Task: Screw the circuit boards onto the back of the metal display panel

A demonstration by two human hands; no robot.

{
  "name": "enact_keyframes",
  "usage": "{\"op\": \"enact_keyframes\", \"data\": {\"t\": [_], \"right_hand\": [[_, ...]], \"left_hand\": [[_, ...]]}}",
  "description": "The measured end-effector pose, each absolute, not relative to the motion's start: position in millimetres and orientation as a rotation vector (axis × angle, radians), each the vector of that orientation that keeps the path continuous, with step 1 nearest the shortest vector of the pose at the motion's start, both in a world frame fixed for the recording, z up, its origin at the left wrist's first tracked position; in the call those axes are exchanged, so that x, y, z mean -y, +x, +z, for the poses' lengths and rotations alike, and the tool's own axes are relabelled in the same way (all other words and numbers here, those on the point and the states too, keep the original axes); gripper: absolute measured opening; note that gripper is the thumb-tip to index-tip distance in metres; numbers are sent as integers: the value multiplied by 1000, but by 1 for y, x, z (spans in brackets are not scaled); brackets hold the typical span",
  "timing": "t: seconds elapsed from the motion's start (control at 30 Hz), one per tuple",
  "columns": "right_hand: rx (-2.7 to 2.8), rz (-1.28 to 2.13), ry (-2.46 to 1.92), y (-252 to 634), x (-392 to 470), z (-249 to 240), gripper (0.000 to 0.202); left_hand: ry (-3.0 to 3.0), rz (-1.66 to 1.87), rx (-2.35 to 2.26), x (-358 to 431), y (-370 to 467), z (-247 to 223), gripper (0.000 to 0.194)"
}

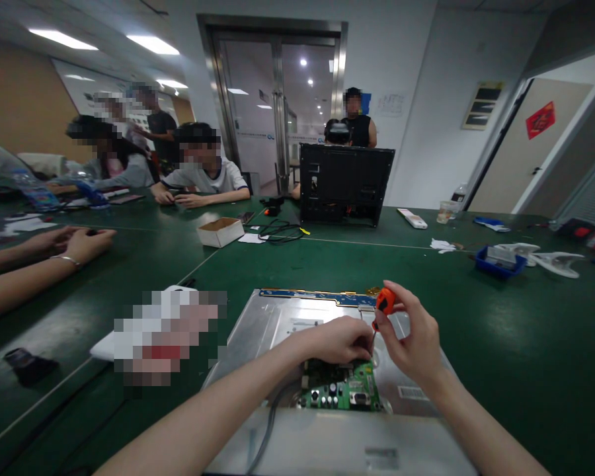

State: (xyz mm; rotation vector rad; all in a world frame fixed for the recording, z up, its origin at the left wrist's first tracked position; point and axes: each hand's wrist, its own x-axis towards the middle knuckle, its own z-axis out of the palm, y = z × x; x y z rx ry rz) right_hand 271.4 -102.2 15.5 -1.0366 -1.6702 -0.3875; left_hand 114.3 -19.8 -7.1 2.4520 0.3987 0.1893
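An orange-and-black screwdriver [385, 301] is gripped by its handle in my right hand [417, 337], its thin shaft pointing down towards a green circuit board [342, 390]. My left hand [344, 338] is closed just above the board's far edge, beside the screwdriver's shaft. What its fingertips pinch, if anything, is hidden. The board sits on the metal back of a flat display panel [245, 330] lying in front of me. Along the panel's far edge runs a narrow blue circuit strip [312, 297]. A grey cable [268, 423] passes over the near edge.
A white box [221, 232], black cables [280, 231] and a black monitor housing [347, 184] stand farther back on the green table [456, 317]. At the right is a blue tray [500, 262]. A co-worker's hands [82, 248] reach in from the left, near a blurred white item [158, 334].
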Motion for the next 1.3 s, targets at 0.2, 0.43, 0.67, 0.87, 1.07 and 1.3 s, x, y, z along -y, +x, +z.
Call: {"op": "enact_keyframes", "data": {"t": [0.2,0.43,0.67,0.87,1.07,1.3], "right_hand": [[1681,-375,-1041,272,103,15,40],[1673,-403,-1057,273,99,12,40],[1665,-409,-1044,272,100,13,39],[1668,-409,-1027,271,103,15,42],[1657,-429,-1014,271,99,12,40],[1679,-399,-1002,273,98,12,43]], "left_hand": [[2411,215,-376,17,113,-9,10],[2362,219,-371,15,113,-11,10],[2295,189,-380,14,113,-10,12],[2288,194,-381,15,112,-8,13],[2302,180,-383,15,112,-7,15],[2298,174,-388,15,112,-6,15]]}}
